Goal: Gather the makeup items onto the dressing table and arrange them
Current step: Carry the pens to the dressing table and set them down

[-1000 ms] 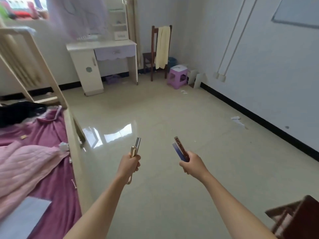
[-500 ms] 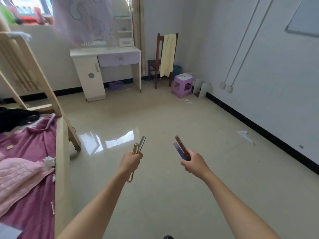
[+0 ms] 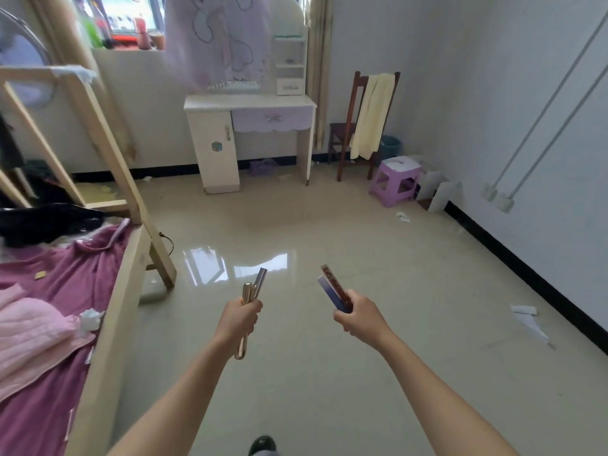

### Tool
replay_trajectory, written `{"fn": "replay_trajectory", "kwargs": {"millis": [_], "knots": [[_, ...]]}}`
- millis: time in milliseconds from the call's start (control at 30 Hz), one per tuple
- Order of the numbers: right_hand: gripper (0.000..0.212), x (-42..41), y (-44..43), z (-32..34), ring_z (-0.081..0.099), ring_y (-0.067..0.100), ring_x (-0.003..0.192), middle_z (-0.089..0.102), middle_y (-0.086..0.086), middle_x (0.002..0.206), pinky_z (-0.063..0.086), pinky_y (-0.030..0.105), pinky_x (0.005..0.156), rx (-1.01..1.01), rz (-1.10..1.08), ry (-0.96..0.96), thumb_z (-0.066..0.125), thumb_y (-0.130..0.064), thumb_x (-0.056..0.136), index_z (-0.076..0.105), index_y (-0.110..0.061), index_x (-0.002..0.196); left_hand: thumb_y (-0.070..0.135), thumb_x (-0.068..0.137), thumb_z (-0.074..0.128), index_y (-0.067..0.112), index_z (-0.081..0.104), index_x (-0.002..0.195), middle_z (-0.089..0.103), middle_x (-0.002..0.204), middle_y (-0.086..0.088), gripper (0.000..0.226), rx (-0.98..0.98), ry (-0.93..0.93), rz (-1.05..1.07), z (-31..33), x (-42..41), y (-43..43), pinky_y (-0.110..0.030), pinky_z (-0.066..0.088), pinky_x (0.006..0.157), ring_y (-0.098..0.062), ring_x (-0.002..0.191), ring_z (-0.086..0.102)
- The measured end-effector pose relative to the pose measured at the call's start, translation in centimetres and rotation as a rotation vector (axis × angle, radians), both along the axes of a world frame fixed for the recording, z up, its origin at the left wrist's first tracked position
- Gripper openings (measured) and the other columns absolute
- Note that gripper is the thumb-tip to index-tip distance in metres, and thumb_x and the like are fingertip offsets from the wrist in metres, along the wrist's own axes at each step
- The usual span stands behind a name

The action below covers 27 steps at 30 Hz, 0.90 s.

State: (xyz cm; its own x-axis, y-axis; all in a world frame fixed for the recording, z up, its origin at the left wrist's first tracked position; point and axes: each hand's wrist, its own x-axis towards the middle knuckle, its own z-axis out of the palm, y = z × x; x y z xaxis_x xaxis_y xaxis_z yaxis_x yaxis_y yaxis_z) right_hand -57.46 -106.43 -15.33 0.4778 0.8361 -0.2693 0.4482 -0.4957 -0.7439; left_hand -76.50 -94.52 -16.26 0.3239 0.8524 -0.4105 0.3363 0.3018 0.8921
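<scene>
Makeup items are in both hands, well short of the dressing table (image 3: pixel 250 102) against the far wall. On the glossy floor (image 3: pixel 329 373) a slip looks possible, and scraps of paper (image 3: pixel 529 320) lie near. The left hand (image 3: pixel 238 319) grips two slim tubes (image 3: pixel 251 291); the right hand (image 3: pixel 360 315) pinches two flat cases (image 3: pixel 334 291), which could slide loose. No writing is readable.
</scene>
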Motion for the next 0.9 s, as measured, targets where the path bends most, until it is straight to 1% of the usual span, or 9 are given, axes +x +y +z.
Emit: {"fn": "replay_trajectory", "kwargs": {"millis": [67,167,367,400,467,533,567,733,900], "knots": [[0.021,1.3,3.0,-0.3,0.051,0.012,0.053,0.051,-0.001,0.064,0.042,0.03,0.058,-0.008,0.044,-0.001,0.054,-0.014,0.078,0.052,-0.001,0.094,0.001,0.084,0.046,0.011,0.039,0.063,0.034,0.055,-0.004,0.025,0.0,-0.005,0.052,-0.2,0.7,2.3,-0.025,0.024,0.047,-0.015,0.048,0.027],[0.012,3.1,7.8,-0.2,0.05,0.013,0.053,0.05,-0.001,0.063,0.041,0.031,0.058,0.001,0.094,-0.011,0.053,-0.013,0.078,0.049,-0.005,0.086,0.001,0.085,0.046,0.01,0.04,0.063,0.034,0.055,-0.004,0.025,0.009,-0.028,0.115,-0.3,1.6,6.6,-0.024,0.023,0.047,-0.015,0.048,0.027],[0.019,8.1,18.9,1.5,0.05,0.016,0.054,0.05,-0.001,0.062,0.041,0.029,0.056,0.019,0.155,-0.064,0.054,-0.012,0.076,0.052,-0.002,0.092,0.001,0.086,0.045,0.013,0.037,0.062,0.032,0.054,-0.002,0.028,0.033,-0.08,0.176,0.7,5.9,17.0,-0.025,0.024,0.047,-0.016,0.048,0.025],[0.017,9.0,20.6,1.8,0.049,0.017,0.056,0.049,-0.001,0.062,0.04,0.029,0.056,0.029,0.157,-0.082,0.054,-0.012,0.076,0.052,-0.002,0.09,0.001,0.086,0.045,0.013,0.036,0.061,0.031,0.054,-0.002,0.029,0.044,-0.086,0.173,1.0,6.9,18.6,-0.024,0.024,0.046,-0.016,0.047,0.025],[0.008,10.8,23.8,2.5,0.045,0.018,0.057,0.046,-0.001,0.061,0.036,0.029,0.056,0.059,0.139,-0.114,0.054,-0.013,0.076,0.049,-0.007,0.078,0.0,0.086,0.045,0.013,0.035,0.061,0.031,0.053,-0.002,0.03,0.066,-0.098,0.172,1.8,9.0,21.9,-0.024,0.024,0.047,-0.016,0.047,0.025],[0.018,12.6,26.5,3.0,0.039,0.015,0.055,0.042,-0.004,0.06,0.03,0.028,0.054,0.07,0.139,-0.14,0.054,-0.013,0.077,0.04,-0.016,0.067,0.0,0.085,0.045,0.013,0.036,0.061,0.031,0.053,-0.002,0.029,0.076,-0.103,0.17,2.2,11.1,24.6,-0.024,0.024,0.046,-0.016,0.047,0.025],[0.022,13.5,27.5,3.1,0.038,0.013,0.054,0.041,-0.004,0.059,0.029,0.028,0.053,0.064,0.145,-0.148,0.054,-0.014,0.078,0.037,-0.018,0.065,0.0,0.085,0.045,0.012,0.036,0.061,0.031,0.053,-0.002,0.028,0.078,-0.093,0.163,2.3,12.2,25.7,-0.024,0.025,0.046,-0.016,0.047,0.025],[0.023,19.3,33.6,2.8,0.038,0.013,0.054,0.041,-0.004,0.059,0.028,0.027,0.052,0.039,0.127,-0.178,0.054,-0.014,0.077,0.036,-0.018,0.065,0.001,0.084,0.045,0.011,0.038,0.062,0.032,0.053,-0.002,0.025,0.079,-0.066,0.148,2.2,18.1,31.6,-0.024,0.026,0.047,-0.016,0.047,0.027],[0.026,26.5,41.3,3.0,0.038,0.016,0.057,0.041,-0.004,0.061,0.029,0.028,0.053,0.07,0.162,-0.159,0.055,-0.015,0.078,0.034,-0.019,0.063,0.002,0.084,0.045,0.011,0.039,0.061,0.033,0.055,-0.003,0.025,0.088,-0.053,0.199,2.0,25.0,38.3,-0.025,0.028,0.047,-0.017,0.048,0.029]]}}
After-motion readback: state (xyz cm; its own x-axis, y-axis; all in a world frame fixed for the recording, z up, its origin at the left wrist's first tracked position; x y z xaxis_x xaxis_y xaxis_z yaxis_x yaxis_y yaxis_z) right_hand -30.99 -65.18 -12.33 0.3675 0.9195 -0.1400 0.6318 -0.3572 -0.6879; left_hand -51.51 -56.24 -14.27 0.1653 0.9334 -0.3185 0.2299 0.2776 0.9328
